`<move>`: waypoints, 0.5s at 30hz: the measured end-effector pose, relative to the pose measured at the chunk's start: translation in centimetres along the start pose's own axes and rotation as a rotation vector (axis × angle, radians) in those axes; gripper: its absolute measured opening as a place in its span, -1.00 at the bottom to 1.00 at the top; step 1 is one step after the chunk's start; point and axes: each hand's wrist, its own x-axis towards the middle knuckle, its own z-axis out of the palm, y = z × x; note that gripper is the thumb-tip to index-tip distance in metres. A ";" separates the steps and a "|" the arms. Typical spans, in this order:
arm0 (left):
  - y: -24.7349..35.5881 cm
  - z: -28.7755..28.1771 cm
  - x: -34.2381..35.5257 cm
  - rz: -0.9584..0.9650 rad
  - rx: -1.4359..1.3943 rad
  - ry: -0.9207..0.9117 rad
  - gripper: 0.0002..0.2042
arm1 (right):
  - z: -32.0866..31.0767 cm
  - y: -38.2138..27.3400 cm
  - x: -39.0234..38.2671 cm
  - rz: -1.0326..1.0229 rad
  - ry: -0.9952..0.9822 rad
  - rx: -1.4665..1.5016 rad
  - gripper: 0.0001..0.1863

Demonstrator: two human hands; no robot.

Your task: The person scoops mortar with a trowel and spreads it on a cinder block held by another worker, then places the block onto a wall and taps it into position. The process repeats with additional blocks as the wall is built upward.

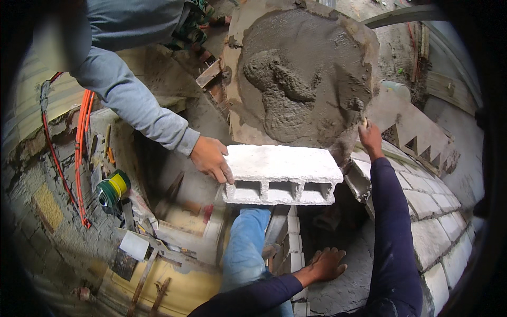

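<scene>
My right hand (371, 139) grips the handle of a trowel (357, 103), whose blade lies at the right side of a wet grey mortar heap (288, 79). The mortar covers a wide board (236, 113). Low in the view, my left hand (326, 264) holds nothing; its fingers are apart beside the block wall (297, 244). Between my arms and the mortar board, a whitish hollow concrete block (282, 162) is held at its left end by a co-worker's hand (211, 158) in a grey sleeve. Its three openings face me.
A block wall (430, 238) rises at the right, beside a notched board (417, 134). Orange cables (83, 137) hang at the left near a green-and-yellow spool (113, 187). Tools and a white piece (134, 245) lie on planks at lower left. My jeans-clad leg (245, 240) is below the block.
</scene>
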 end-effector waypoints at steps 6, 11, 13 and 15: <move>-1.1 1.3 -0.4 0.007 -0.036 0.057 -0.54 | 7.9 -13.6 3.9 -0.176 -0.149 0.168 -0.55; -2.5 2.3 -0.3 0.199 0.050 0.260 -0.58 | 8.5 -20.1 2.6 -0.164 -0.271 0.351 -0.60; -2.4 2.1 -0.1 0.176 0.099 0.203 -0.59 | 7.2 -19.9 2.2 -0.109 -0.332 0.325 -0.60; -1.8 1.5 0.1 0.099 0.153 0.082 -0.57 | 6.0 -19.5 1.7 -0.116 -0.360 0.448 -0.63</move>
